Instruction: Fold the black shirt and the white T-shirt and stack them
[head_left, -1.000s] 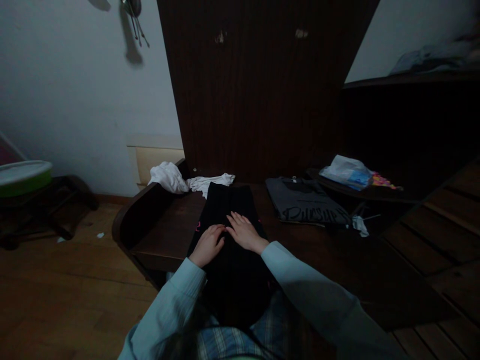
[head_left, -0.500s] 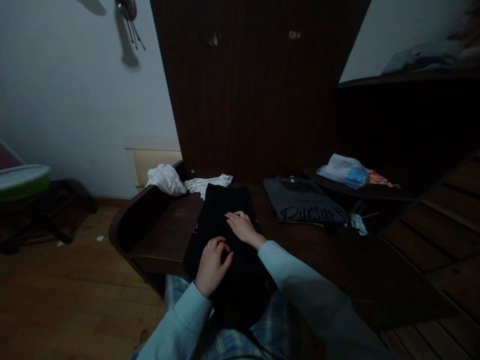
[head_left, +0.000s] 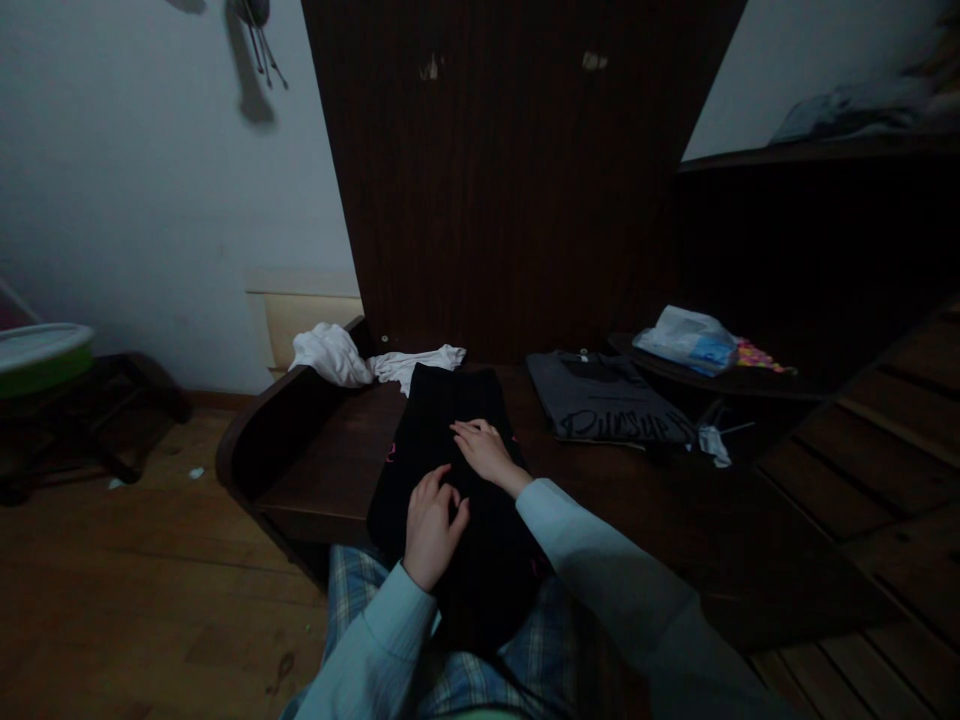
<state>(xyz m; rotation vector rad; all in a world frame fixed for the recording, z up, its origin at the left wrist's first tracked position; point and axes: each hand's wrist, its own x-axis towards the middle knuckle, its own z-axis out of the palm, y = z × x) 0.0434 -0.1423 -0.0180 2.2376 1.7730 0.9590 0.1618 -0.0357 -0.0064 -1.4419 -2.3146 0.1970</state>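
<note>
A black garment (head_left: pixel 442 420) with small pink marks lies lengthwise over the dark wooden surface and hangs onto my lap; its exact kind is hard to make out. On its middle rests my right hand (head_left: pixel 484 450), fingers stretched flat across the cloth. My left hand (head_left: pixel 435 525) is nearer to me, above or against the same cloth, its fingers loosely curved and apart. Neither hand grips anything. Behind the garment lies a crumpled white cloth (head_left: pixel 424 363). Off to the right is a folded grey shirt (head_left: pixel 607 400) with black lettering.
Another white cloth (head_left: pixel 330 352) drapes over the curved wooden armrest (head_left: pixel 244 430). A plastic packet (head_left: pixel 686 340) sits on a low shelf at right. A tall dark panel (head_left: pixel 510 200) stands behind. At far left is a green-rimmed basin (head_left: pixel 45 365) on a stand.
My left hand has shifted slightly to the right and away from me over the black garment, its fingers a little straighter. The right hand stays in place.
</note>
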